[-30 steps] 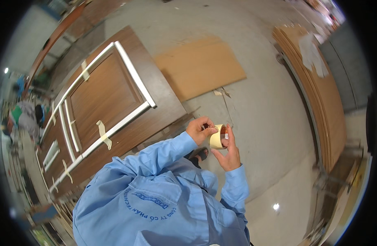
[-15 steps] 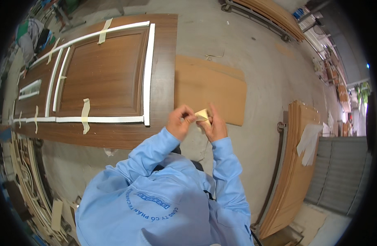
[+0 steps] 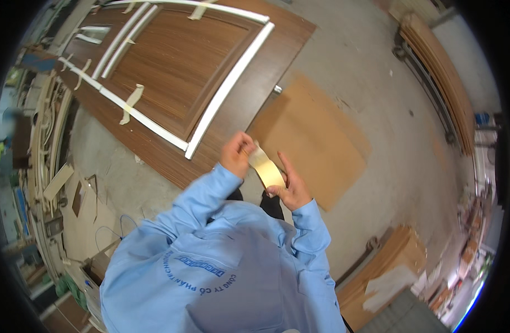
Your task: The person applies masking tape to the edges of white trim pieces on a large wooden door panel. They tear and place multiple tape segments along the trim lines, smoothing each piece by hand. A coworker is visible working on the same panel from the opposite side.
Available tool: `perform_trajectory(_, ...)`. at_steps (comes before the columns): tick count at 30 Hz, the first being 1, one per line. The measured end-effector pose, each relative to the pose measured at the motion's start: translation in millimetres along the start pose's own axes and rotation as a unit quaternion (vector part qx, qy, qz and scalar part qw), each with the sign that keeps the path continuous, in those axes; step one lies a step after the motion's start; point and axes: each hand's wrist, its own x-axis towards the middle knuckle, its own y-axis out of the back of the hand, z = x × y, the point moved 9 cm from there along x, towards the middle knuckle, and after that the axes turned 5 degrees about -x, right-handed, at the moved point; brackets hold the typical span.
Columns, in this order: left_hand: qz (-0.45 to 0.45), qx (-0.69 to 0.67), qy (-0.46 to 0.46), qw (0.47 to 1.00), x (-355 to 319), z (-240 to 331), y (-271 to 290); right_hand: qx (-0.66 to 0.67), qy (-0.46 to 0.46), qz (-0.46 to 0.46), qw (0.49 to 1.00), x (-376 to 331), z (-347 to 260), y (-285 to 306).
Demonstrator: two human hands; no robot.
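Note:
My right hand (image 3: 295, 191) grips a roll of pale yellow masking tape (image 3: 273, 177) in front of my body. From the roll a short strip stretches up to my left hand (image 3: 236, 154), whose closed fingers pinch its free end. Just beyond my left hand lies a brown wooden door (image 3: 172, 61) with raised panels. White strips (image 3: 231, 89) run along its panel borders, and pieces of masking tape (image 3: 133, 104) cross them at several spots. Both hands are off the door, close to its near corner.
A brown cardboard sheet (image 3: 316, 139) lies on the grey floor right of the door. Stacked brown boards stand on a wheeled trolley (image 3: 432, 89) at the far right, with another board stack (image 3: 388, 272) nearer. Long trim pieces (image 3: 49, 133) fill the left side.
The view has turned, so the door now slants up to the left. Between my hands the tape shows as a longer, flatter strip, and my right hand sits lower.

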Motion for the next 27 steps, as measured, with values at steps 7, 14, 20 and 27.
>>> perform_trajectory(7,0.095,0.036,-0.059,0.993,2.0,44.3,-40.4,-0.239,-0.065,0.058,0.967,42.5,40.9,76.9)
perform_trajectory(14,0.242,-0.036,0.033,0.969,95.6,-59.0,33.4,-0.101,0.05,-0.107,0.988,91.6,3.9,73.8)
perform_trajectory(20,0.31,0.017,0.063,0.949,129.3,-143.7,81.2,-0.124,0.038,-0.1,0.986,151.8,-19.5,75.8)
perform_trajectory(27,0.318,-0.087,-0.005,0.944,148.4,-117.9,90.6,-0.167,-0.007,-0.15,0.974,179.9,-48.7,70.9)
